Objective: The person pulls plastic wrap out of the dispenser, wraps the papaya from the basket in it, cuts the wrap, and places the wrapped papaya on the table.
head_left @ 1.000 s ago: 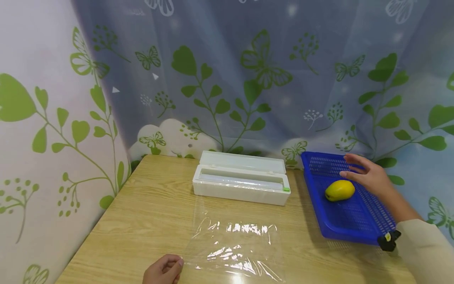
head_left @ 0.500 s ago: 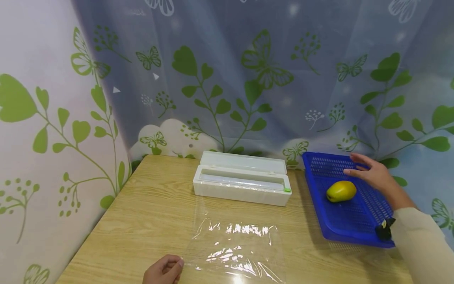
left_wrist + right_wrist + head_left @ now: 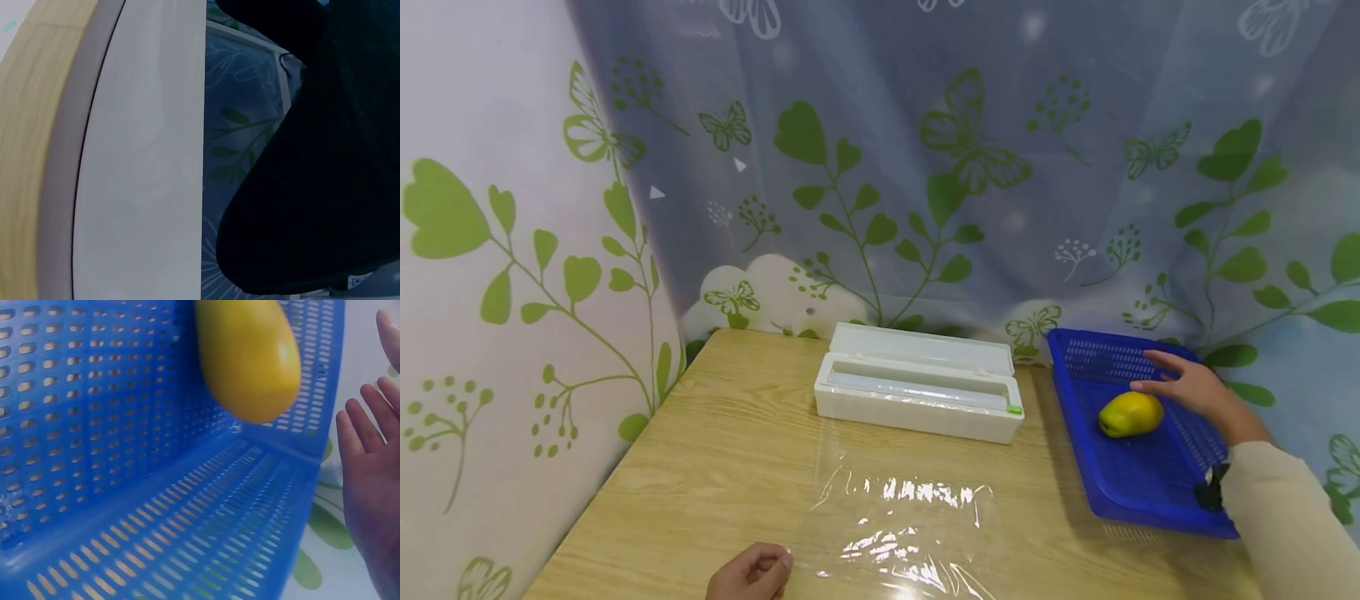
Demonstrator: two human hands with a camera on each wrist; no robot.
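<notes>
Across the table lies a sheet of clear plastic wrap (image 3: 910,525), drawn from the white dispenser box (image 3: 917,417), whose lid (image 3: 921,346) is raised. My left hand (image 3: 748,573) is at the sheet's near left corner, pinching its edge between thumb and curled fingers. In the head view a yellow mango (image 3: 1131,414) lies in the blue basket (image 3: 1093,479) on the right. My right hand (image 3: 1206,400) is over the basket's right side, fingers spread and holding nothing, thumb tip close to the mango's top. The right wrist view shows the mango (image 3: 250,362) apart from the fingers.
Inside the dispenser box sits a roll of wrap (image 3: 917,390), with a green slider (image 3: 1015,409) at its right end. A patterned curtain (image 3: 880,167) hangs right behind the box and basket. The table's side edge (image 3: 37,156) fills the left wrist view.
My right hand has shifted a little rightward and then lower, bringing the thumb nearer the mango. My left hand stays at the wrap's corner. The head view has tilted slightly.
</notes>
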